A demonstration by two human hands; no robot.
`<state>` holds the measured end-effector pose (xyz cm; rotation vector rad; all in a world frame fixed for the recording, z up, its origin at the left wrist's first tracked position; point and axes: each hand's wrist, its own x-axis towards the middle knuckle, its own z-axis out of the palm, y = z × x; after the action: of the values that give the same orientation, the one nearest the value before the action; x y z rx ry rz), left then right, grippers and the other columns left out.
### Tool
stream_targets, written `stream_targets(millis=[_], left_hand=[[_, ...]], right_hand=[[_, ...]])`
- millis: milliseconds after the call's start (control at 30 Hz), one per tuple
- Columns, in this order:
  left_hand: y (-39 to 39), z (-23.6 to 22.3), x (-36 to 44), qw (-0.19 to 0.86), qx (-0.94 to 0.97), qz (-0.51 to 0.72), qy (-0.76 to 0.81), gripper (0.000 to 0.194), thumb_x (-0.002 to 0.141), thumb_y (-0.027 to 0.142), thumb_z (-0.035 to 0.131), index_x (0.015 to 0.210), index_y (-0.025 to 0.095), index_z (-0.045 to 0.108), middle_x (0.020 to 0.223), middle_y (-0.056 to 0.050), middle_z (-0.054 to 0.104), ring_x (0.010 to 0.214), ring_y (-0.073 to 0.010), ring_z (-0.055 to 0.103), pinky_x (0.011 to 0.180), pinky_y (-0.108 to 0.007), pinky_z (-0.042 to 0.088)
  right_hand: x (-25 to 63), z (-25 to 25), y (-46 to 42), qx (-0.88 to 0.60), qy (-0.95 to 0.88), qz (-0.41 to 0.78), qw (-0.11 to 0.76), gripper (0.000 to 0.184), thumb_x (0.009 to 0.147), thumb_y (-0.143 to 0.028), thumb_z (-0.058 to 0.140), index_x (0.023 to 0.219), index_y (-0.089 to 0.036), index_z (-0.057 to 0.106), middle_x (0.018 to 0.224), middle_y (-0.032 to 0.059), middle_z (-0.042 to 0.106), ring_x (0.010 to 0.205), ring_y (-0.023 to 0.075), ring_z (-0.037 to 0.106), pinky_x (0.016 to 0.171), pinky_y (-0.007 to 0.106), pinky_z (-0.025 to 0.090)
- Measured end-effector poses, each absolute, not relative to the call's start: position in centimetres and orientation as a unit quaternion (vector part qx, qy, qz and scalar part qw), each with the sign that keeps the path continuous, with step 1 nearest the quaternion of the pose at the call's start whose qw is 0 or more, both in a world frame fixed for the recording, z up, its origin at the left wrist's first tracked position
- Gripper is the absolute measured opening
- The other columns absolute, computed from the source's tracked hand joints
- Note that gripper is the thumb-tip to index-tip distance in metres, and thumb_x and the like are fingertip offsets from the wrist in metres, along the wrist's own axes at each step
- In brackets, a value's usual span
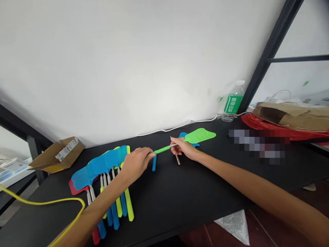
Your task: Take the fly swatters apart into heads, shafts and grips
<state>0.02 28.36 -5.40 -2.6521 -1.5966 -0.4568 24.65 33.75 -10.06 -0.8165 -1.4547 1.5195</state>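
Note:
A green fly swatter [200, 136] with a perforated head is held crosswise between both hands, above the black table. My left hand [136, 162] is closed round the end of its green handle. The fingers of my right hand [184, 146] pinch its metal shaft near the head. Behind my right hand lies a blue swatter head [183, 134], partly covered; a metal rod [178, 160] shows just below the fingers. A short blue handle [154, 163] lies on the table beside my left hand. Left of that hand, several swatters [102, 164] in blue, yellow-green and red lie overlapped, handles toward me.
An open cardboard box [58, 154] stands at the left by the wall. At the back right are a water bottle [233, 102] and a white cable [177, 128]. Cardboard on red plastic [290, 115] lies farther right. A yellow cable [46, 202] crosses the lower left.

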Motion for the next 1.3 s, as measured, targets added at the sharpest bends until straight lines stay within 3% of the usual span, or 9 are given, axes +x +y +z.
stream_targets(millis=[267, 500, 733, 933, 1100, 1300], left_hand=[[29.3, -4.6, -1.7, -0.105, -0.862, -0.130, -0.478, 0.051, 0.105, 0.051, 0.023, 0.074, 0.021, 0.050, 0.064, -0.001, 0.054, 0.064, -0.0186, 0.052, 0.062, -0.030, 0.033], [29.9, -3.3, -2.5, -0.297, -0.833, -0.147, -0.443, 0.050, 0.104, 0.052, 0.029, 0.066, 0.022, 0.043, 0.059, 0.002, 0.038, 0.052, -0.0140, 0.037, 0.054, -0.028, 0.034], [29.9, -3.6, -3.4, -0.381, -0.816, -0.159, -0.405, 0.049, 0.104, 0.047, 0.032, 0.063, 0.022, 0.043, 0.059, 0.002, 0.034, 0.051, -0.0138, 0.035, 0.054, -0.028, 0.034], [29.0, -4.9, -3.2, -0.309, -0.826, -0.203, -0.425, 0.048, 0.105, 0.049, 0.035, 0.073, 0.020, 0.055, 0.060, 0.003, 0.048, 0.054, -0.0121, 0.044, 0.054, -0.025, 0.033], [29.5, -5.7, -3.7, -0.181, -0.836, -0.261, -0.448, 0.044, 0.105, 0.045, 0.038, 0.077, 0.019, 0.059, 0.068, 0.002, 0.060, 0.064, -0.0135, 0.056, 0.062, -0.026, 0.038], [30.0, -6.1, -4.3, -0.081, -0.816, -0.302, -0.486, 0.038, 0.102, 0.049, 0.047, 0.090, 0.021, 0.068, 0.075, 0.000, 0.068, 0.066, -0.0157, 0.061, 0.061, -0.027, 0.041]], right_hand=[[23.9, -10.1, 33.5, -0.311, -0.600, 0.611, 0.412, 0.046, 0.085, -0.050, 0.053, 0.060, -0.014, 0.066, 0.051, 0.0059, 0.063, 0.048, 0.0129, 0.056, 0.048, 0.024, 0.037], [23.8, -8.8, 32.2, -0.306, -0.662, 0.539, 0.421, 0.048, 0.092, -0.050, 0.050, 0.064, -0.016, 0.070, 0.055, 0.0057, 0.066, 0.054, 0.0156, 0.061, 0.057, 0.028, 0.045], [24.0, -8.3, 31.2, -0.303, -0.704, 0.496, 0.407, 0.051, 0.097, -0.050, 0.045, 0.067, -0.018, 0.072, 0.059, 0.0053, 0.067, 0.061, 0.0173, 0.062, 0.064, 0.031, 0.049], [24.0, -9.8, 31.7, -0.285, -0.655, 0.561, 0.418, 0.054, 0.094, -0.061, 0.050, 0.071, -0.017, 0.072, 0.056, 0.0047, 0.064, 0.052, 0.0147, 0.056, 0.052, 0.028, 0.040], [24.5, -9.6, 32.8, -0.322, -0.519, 0.588, 0.531, 0.058, 0.088, -0.074, 0.051, 0.073, -0.019, 0.065, 0.052, 0.0008, 0.055, 0.047, 0.0130, 0.046, 0.046, 0.027, 0.035], [25.6, -8.3, 33.8, -0.379, -0.449, 0.508, 0.630, 0.036, 0.084, -0.056, 0.068, 0.082, -0.021, 0.060, 0.064, 0.0032, 0.063, 0.048, 0.0140, 0.048, 0.044, 0.029, 0.036]])
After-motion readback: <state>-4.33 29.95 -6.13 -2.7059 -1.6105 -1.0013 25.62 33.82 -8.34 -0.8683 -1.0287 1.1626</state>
